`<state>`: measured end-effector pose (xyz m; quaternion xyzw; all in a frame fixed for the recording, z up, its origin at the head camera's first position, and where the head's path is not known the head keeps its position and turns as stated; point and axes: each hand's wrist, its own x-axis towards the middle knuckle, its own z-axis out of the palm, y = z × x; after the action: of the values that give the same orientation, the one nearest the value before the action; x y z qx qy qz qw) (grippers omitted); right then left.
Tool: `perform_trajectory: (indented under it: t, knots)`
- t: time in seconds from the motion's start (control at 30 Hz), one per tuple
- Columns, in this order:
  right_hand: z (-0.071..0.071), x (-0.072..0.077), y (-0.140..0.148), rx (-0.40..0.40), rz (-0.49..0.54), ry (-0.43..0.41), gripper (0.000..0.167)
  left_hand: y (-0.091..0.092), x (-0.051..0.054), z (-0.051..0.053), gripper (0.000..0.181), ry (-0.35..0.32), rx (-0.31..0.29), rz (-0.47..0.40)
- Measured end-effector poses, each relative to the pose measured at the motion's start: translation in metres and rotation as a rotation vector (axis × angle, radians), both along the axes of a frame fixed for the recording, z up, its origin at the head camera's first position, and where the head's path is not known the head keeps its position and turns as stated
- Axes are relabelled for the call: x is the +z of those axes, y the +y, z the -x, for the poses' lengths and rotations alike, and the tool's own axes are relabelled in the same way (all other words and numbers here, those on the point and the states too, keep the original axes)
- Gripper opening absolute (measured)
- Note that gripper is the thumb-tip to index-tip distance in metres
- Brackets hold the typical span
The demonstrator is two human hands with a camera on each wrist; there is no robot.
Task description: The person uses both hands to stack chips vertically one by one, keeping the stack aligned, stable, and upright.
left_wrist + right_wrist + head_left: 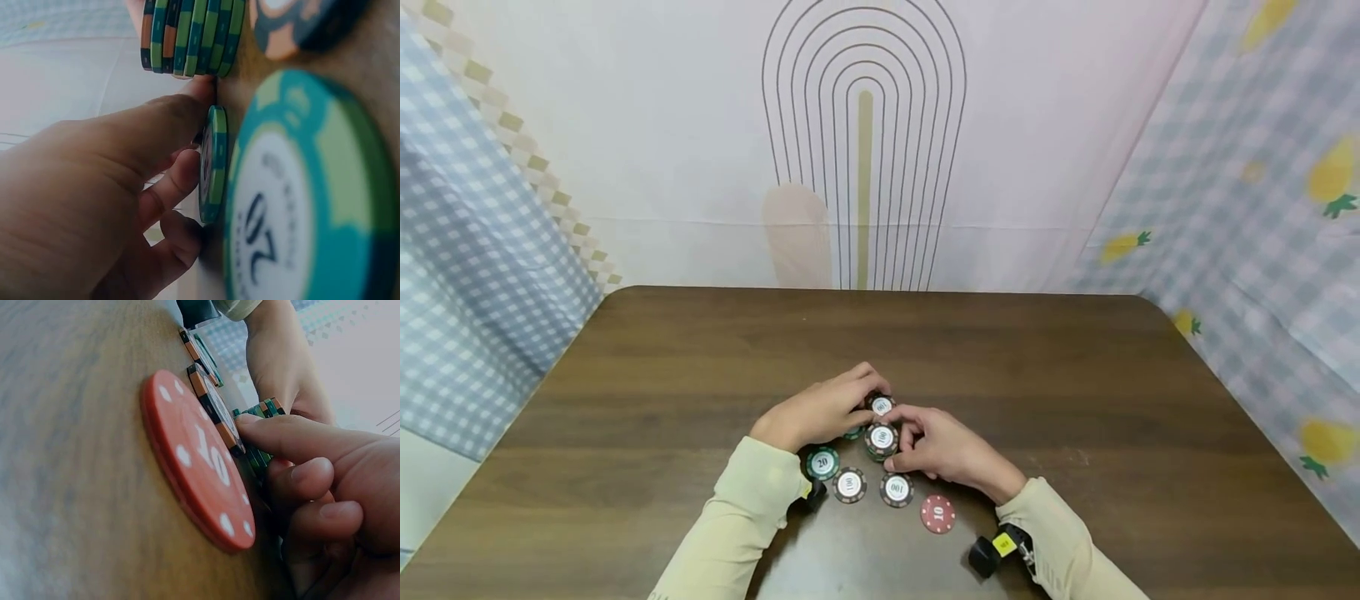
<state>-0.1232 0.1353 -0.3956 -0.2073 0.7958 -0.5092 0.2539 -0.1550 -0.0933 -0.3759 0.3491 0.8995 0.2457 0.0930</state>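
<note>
presently, left hand [829, 412]: grasping, thumb and index finger curled about the round black poker chip with a white centre [882, 406]; what lies under that chip is hidden.
right hand [953, 450]: grasping too, thumb and forefinger around the upright stack of round green and black-and-orange poker chips [882, 442].
stack: between the hands, just in front of the black chip, with a white-centred chip on top.
beneath left hand: a round green poker chip with a pale face [217, 164], flat beside the stack; cannot tell if fingertips touch it.
near left wrist: a round green poker chip marked 20 [823, 463].
front row: two round black-and-orange poker chips marked 100 [850, 485], flat and apart, one near the right thumb.
nearest the person: a round red poker chip marked 10 [937, 515], flat on the dark brown wood-grain table [700, 358].
sleeves: pale yellow cloth [722, 521].
</note>
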Motion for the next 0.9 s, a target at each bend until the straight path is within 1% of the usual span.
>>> perform_trajectory:
  t: [0.13, 0.27, 0.37, 0.53, 0.73, 0.8, 0.9]
  knots:
    - [-0.002, -0.004, -0.001, 0.002, 0.007, 0.011, 0.052, -0.002, -0.002, -0.003, 0.022, -0.006, 0.026, -0.002]
    - [-0.002, -0.004, 0.0, 0.002, -0.01, 0.018, 0.053, -0.006, -0.002, -0.001, 0.02, -0.016, 0.01, -0.035]
    - [-0.001, -0.003, 0.002, -0.001, -0.022, 0.022, 0.051, -0.008, 0.001, 0.001, 0.02, -0.034, 0.021, -0.055]
    - [0.001, 0.001, 0.0, -0.003, -0.027, 0.024, 0.048, -0.013, 0.008, 0.005, 0.022, -0.088, 0.066, -0.083]
    - [0.0, 0.0, 0.0, -0.013, -0.025, 0.013, 0.049, -0.014, 0.012, 0.004, 0.019, -0.124, 0.087, -0.14]
    - [-0.001, 0.0, -0.001, -0.016, -0.024, 0.007, 0.049, -0.015, 0.013, 0.003, 0.021, -0.126, 0.083, -0.151]
    - [-0.002, 0.0, -0.001, -0.018, -0.021, 0.005, 0.048, -0.014, 0.015, 0.002, 0.025, -0.126, 0.059, -0.162]
